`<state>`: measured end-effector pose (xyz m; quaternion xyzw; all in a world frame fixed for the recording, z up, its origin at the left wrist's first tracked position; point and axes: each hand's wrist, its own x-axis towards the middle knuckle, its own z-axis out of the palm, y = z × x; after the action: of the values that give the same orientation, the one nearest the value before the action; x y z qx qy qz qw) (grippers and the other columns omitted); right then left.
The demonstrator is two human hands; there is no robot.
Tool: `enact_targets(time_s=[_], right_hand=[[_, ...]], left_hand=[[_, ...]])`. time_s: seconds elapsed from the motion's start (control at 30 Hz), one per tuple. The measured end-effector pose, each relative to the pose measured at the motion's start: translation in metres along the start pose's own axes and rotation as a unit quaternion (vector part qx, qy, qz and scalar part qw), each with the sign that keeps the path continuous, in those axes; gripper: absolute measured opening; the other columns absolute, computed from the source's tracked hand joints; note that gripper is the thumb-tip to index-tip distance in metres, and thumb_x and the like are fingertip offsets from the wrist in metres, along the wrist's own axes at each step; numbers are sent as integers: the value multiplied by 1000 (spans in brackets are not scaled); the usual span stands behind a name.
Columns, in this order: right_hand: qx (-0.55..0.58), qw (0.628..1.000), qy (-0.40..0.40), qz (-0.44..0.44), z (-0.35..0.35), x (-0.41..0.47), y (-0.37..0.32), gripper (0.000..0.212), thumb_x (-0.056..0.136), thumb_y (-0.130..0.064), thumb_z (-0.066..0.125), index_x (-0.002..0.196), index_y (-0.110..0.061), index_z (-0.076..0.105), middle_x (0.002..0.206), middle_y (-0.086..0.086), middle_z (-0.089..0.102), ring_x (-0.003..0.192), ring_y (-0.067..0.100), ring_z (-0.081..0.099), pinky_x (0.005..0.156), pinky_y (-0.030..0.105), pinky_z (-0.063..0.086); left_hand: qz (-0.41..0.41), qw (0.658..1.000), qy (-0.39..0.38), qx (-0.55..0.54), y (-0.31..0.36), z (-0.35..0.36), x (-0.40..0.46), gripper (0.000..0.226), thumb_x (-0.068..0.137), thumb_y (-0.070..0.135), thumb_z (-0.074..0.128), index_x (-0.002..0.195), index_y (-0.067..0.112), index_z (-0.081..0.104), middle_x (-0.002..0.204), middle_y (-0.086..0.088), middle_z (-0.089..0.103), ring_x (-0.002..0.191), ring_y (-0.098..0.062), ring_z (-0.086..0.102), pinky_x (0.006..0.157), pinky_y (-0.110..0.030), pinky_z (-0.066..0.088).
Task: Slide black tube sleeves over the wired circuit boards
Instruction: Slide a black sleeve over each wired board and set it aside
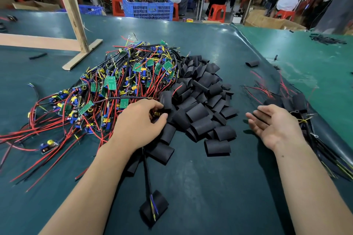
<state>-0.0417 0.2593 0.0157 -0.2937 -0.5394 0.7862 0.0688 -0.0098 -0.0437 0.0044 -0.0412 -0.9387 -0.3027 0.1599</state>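
Left hand picks at the edge of the sleeve heap; right hand waits with nothing in it.

The left hand (140,120) pinches something small where the circuit boards (122,82), centre left, meet the black sleeves (200,108) at centre. The right hand (275,126) lies palm up, fingers spread. Tangled red wires (57,120) could snag and drag neighbouring boards along. No readable writing anywhere.

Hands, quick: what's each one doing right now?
Left hand: fingers curled, pinching a small part at the sleeve pile; which part, cannot tell.
Right hand: open, palm up, holding nothing.
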Motion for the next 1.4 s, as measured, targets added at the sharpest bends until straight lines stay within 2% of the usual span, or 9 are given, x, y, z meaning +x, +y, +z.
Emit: enact_targets(time_s=[0.3,0.53,0.67,0.8,1.03,1.1,1.23,1.3,1.4], right_hand=[[-136,987,-38,-71,12,-12,7,7,86,-14,64,88,-11,70,76,1,72,55,12,65,43,18,47],[-234,964,-115,-49,16,-20,12,18,93,-28,61,86,-15,71,71,3,74,47,9,62,35,18,36],[-214,966,-128,-68,18,-23,13,17,95,-25,61,87,-13,71,73,4,74,49,12,64,35,18,38],[-181,976,-98,-71,18,-15,16,9,94,-15,61,88,-13,67,82,7,68,56,17,65,48,24,50],[-137,987,-21,-81,10,6,14,20,96,-6,52,115,-9,60,113,9,59,52,12,69,37,19,45],[-140,986,-26,-81,9,3,12,17,96,-8,53,110,-12,62,110,8,61,55,14,69,37,19,44],[-196,972,-54,-117,11,-12,10,10,91,-14,60,87,-15,69,73,-1,70,45,7,61,34,15,32],[-212,957,-64,-187,16,-23,10,10,92,-16,61,87,-15,70,56,-5,64,40,6,54,34,15,29],[-234,897,-148,-344,32,-47,21,18,91,-10,65,98,-27,69,64,-8,65,50,6,55,44,19,45]], left_hand=[[-40,998,27,-38,1,4,2,29,84,22,74,112,24,65,94,13,69,80,-11,64,84,-34,52],[-79,957,162,-228,5,0,6,31,81,10,78,90,28,54,73,19,68,72,8,65,66,-2,43],[-71,915,233,-322,9,-6,9,29,82,7,77,90,26,57,74,15,69,73,-1,68,69,-9,48],[-97,894,223,-377,1,-5,14,18,87,3,70,81,18,64,83,12,70,85,-29,72,72,-35,55],[-109,889,261,-359,0,-7,13,16,94,14,63,83,25,58,86,3,74,83,-11,71,75,-39,60],[-101,889,267,-358,1,-7,12,12,97,15,60,88,21,55,84,8,74,86,-7,72,74,-34,59],[-78,876,324,-348,6,-13,12,7,96,18,62,94,12,58,80,12,74,80,-1,70,73,-49,60],[-89,853,354,-373,8,-17,13,8,94,18,63,91,14,58,79,11,74,72,-2,67,71,-55,59],[-125,793,374,-464,15,-22,18,15,93,14,66,84,18,54,73,3,75,67,-9,68,68,-47,60]])
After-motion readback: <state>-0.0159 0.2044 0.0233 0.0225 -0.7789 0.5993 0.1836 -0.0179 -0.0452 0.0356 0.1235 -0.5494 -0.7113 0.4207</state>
